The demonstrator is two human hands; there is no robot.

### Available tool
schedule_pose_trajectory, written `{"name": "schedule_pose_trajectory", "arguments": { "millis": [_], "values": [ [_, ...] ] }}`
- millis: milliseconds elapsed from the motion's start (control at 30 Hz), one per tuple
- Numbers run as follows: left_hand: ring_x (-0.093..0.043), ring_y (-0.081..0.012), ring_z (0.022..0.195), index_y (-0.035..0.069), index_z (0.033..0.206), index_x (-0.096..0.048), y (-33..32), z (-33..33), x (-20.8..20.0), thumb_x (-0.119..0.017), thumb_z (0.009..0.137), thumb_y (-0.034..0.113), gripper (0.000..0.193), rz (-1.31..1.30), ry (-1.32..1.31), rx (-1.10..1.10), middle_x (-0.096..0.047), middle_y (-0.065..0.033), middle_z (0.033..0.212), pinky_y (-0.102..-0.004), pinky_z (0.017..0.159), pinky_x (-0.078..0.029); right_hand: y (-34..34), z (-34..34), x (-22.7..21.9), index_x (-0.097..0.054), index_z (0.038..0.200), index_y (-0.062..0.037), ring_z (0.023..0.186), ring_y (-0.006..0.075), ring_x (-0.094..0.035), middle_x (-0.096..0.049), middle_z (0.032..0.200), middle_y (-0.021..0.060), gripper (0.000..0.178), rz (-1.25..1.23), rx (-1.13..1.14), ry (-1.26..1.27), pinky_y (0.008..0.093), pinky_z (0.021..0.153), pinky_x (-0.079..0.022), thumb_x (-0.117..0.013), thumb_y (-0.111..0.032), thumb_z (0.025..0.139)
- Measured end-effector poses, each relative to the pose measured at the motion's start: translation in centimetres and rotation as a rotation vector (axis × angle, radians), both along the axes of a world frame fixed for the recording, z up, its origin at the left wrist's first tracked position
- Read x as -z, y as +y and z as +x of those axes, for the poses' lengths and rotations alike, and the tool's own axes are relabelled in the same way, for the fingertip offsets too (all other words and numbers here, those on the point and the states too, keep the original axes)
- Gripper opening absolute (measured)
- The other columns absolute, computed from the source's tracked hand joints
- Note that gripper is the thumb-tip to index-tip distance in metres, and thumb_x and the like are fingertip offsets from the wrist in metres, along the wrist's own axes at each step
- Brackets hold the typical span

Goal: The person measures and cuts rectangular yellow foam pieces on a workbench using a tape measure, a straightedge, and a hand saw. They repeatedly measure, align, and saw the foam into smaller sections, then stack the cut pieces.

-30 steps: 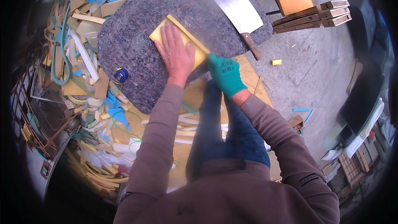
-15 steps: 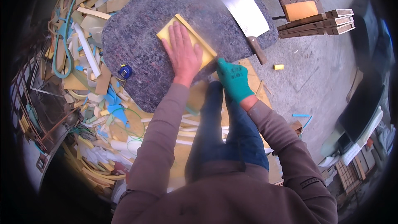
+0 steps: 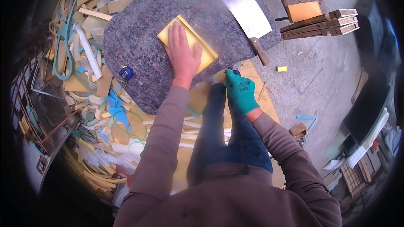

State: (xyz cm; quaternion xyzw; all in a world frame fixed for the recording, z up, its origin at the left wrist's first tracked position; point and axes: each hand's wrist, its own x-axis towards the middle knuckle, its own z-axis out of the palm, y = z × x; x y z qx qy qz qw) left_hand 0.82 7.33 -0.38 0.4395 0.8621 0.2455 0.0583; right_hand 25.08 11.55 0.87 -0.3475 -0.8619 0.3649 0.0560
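One broad, rounded-corner board of speckled purple-grey pressed fibre (image 3: 134, 59) bears the work, and its flat middle is a sound place to brace it. A large steel cleaver with a brown wooden handle (image 3: 246, 10) lies on the board's right side, apart from the work; the right arm would do best to swing clear of that edge. Between board and palm sits a flat, rectangular yellow foam slab (image 3: 205, 58), near the board's lower right edge. The bare left hand (image 3: 184, 56) lies flat on it, fingers straight and close together, thumb set apart. Even, light pressure would probably serve best, since foam seems likely to dent or creep under a hard push. The green-gloved right hand (image 3: 242, 92) is just off the board, below the slab's near corner and not touching it, its fingers curled narrow; whether they hold a small tool cannot be told. If they do, long, even strokes well away from the left thumb would be the safer way.

As for looks, the slab lies at a slant, its broad face smooth and pale yellow. Along its right long side runs a narrow, brighter yellow foam band (image 3: 197, 36); whether that is a loose strip or part of the slab is unclear.
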Motion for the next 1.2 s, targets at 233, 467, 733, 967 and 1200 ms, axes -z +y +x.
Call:
{"name": "schedule_pose_trajectory", "arguments": {
  "millis": [233,467,733,967,1200],
  "values": [
    [-0.049,-0.0432,0.141,-0.002,0.151,-0.052,-0.3,1.3,-1.5,-0.071,0.091,0.014,0.065,0.102,0.072,0.024,-0.046,-0.0238,0.161,-0.0569,0.118,-0.038,-1.3,2.0,-1.2,-0.066,0.120,-0.0088,0.075,0.0411,-0.071,-0.073,0.092,0.0173,0.022,0.011,0.001,-0.016,0.0516,0.063,-0.052,-0.066,-0.012,0.098],
    [-0.021,-0.0421,0.163,0.000,0.162,-0.037,-0.4,2.2,0.3,-0.064,0.097,0.028,0.076,-0.166,0.157,0.022,-0.027,-0.0211,0.175,-0.0698,0.129,-0.016,-2.6,1.5,-0.6,-0.066,0.123,-0.0098,0.084,0.0358,-0.072,-0.071,0.089,0.0138,0.026,-0.058,0.151,-0.202,0.0482,0.069,-0.055,-0.065,-0.016,0.097],
    [-0.013,-0.0412,0.167,0.003,0.167,-0.034,-0.2,1.7,1.0,-0.061,0.098,0.032,0.079,-0.256,0.175,0.027,-0.022,-0.0190,0.178,-0.0756,0.126,-0.014,-3.5,1.6,0.7,-0.072,0.127,-0.0076,0.078,0.0427,-0.072,-0.072,0.088,0.0231,0.026,0.013,0.196,0.007,0.0512,0.068,-0.055,-0.066,-0.013,0.103],
    [-0.013,-0.0407,0.167,0.005,0.168,-0.035,-0.5,1.8,1.4,-0.062,0.097,0.033,0.081,-0.231,0.204,0.027,-0.021,-0.0180,0.179,-0.0759,0.126,-0.015,-1.6,-1.9,2.4,-0.064,0.134,-0.0052,0.074,0.0417,-0.071,-0.072,0.084,0.0181,0.039,0.070,0.101,0.036,0.0514,0.066,-0.054,-0.064,-0.008,0.095],
    [-0.010,-0.0399,0.168,0.008,0.171,-0.029,-0.5,1.9,1.5,-0.056,0.101,0.033,0.079,-0.250,0.166,0.012,-0.016,-0.0167,0.181,-0.0751,0.127,-0.009,-2.0,-0.8,2.0,-0.066,0.120,-0.0076,0.072,0.0430,-0.069,-0.069,0.080,0.0198,0.027,0.023,0.136,0.067,0.0526,0.063,-0.053,-0.067,-0.011,0.094]
  ]
}}
